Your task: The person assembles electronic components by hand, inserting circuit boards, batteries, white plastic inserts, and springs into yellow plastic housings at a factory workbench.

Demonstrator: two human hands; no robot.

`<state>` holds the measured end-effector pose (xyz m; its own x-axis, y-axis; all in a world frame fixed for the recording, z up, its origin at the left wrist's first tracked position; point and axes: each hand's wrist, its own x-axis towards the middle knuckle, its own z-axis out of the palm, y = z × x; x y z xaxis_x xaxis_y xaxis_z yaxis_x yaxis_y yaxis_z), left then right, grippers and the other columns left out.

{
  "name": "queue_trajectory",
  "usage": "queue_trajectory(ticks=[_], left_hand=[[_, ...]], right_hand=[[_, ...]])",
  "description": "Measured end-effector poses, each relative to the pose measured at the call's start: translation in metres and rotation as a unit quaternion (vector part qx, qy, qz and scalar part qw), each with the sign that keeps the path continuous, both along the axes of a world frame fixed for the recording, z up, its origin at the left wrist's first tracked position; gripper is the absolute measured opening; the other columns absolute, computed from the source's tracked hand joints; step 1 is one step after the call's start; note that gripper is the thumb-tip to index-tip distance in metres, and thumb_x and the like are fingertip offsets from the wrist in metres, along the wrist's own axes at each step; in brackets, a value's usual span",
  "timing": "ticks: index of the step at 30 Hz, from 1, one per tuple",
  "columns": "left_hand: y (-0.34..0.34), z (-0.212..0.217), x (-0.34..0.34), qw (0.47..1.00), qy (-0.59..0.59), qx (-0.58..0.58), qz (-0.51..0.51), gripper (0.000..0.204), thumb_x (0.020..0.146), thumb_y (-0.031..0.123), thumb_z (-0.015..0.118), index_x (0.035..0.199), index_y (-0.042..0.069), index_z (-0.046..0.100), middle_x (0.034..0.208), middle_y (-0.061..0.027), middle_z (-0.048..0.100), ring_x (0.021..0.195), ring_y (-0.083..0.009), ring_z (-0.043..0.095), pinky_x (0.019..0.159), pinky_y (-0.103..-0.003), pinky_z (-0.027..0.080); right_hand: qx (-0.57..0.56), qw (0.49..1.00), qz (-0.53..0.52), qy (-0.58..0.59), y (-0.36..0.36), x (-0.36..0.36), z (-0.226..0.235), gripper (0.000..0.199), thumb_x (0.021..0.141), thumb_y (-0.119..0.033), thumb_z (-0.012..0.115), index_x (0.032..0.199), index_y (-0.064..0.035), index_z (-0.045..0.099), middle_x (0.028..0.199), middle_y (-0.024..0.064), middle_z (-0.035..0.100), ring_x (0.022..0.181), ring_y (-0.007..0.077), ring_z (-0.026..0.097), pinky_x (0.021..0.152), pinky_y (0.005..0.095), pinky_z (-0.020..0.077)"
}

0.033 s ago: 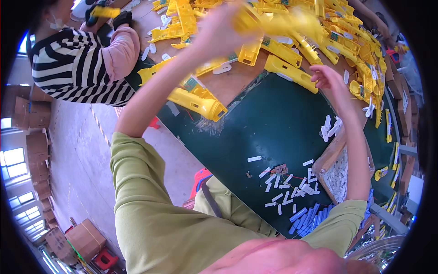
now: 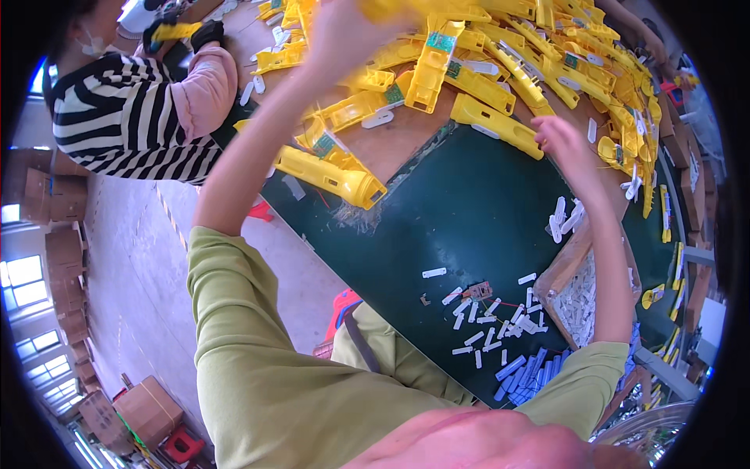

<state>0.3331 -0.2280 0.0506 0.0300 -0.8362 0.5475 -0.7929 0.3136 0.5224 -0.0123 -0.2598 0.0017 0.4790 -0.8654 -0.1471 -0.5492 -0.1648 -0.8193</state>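
Observation:
My left hand [image 2: 351, 35] is stretched out over the heap at the far side of the table, partly blurred by motion. It grips a yellow plastic housing [image 2: 406, 11], smeared and cut off by the top edge. My right hand [image 2: 564, 139] hovers at the near right side of the heap, fingers apart and a little curled, with nothing visible in them. Close to its fingertips lies a long yellow housing [image 2: 497, 125]. Another yellow housing [image 2: 332, 176] rests at the table's left edge. An upright-looking open housing [image 2: 434, 62] shows a green circuit board.
Small white strips [image 2: 492, 332] lie scattered on the dark green table [image 2: 391, 250], beside blue cylinders [image 2: 531, 375]. A box [image 2: 574, 273] of white parts stands under my right forearm. To the left, a person in a striped top [image 2: 117, 109] holds a yellow piece.
My left hand has shifted left and up with the yellow housing, uncovering housings behind it. My right hand has barely moved.

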Motion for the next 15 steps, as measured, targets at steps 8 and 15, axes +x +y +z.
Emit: queue_trajectory(ticks=[8, 15], left_hand=[[-0.133, -0.009, 0.14, 0.908, -0.095, 0.029, 0.407, 0.062, 0.075, 0.045, 0.068, 0.121, 0.01, 0.045, 0.097, -0.0178, 0.063, 0.097, -0.0369, 0.057, 0.078, -0.047, 0.046], [-0.204, -0.039, 0.216, 0.931, -0.132, 0.049, 0.336, 0.095, 0.076, 0.07, 0.047, 0.136, -0.003, 0.031, 0.134, -0.0238, 0.041, 0.126, -0.037, 0.037, 0.103, -0.041, 0.032]], right_hand=[[-0.392, 0.868, 0.048, 0.301, 0.018, 0.002, -0.034, 0.056, 0.068, -0.017, 0.073, 0.116, -0.0029, 0.048, 0.108, 0.0125, 0.049, 0.102, 0.0294, 0.051, 0.082, 0.038, 0.0476], [-0.377, 0.89, 0.084, 0.241, -0.006, -0.013, -0.034, 0.044, 0.075, -0.017, 0.069, 0.112, -0.0039, 0.05, 0.103, 0.0113, 0.05, 0.086, 0.0263, 0.056, 0.077, 0.0358, 0.0471]])
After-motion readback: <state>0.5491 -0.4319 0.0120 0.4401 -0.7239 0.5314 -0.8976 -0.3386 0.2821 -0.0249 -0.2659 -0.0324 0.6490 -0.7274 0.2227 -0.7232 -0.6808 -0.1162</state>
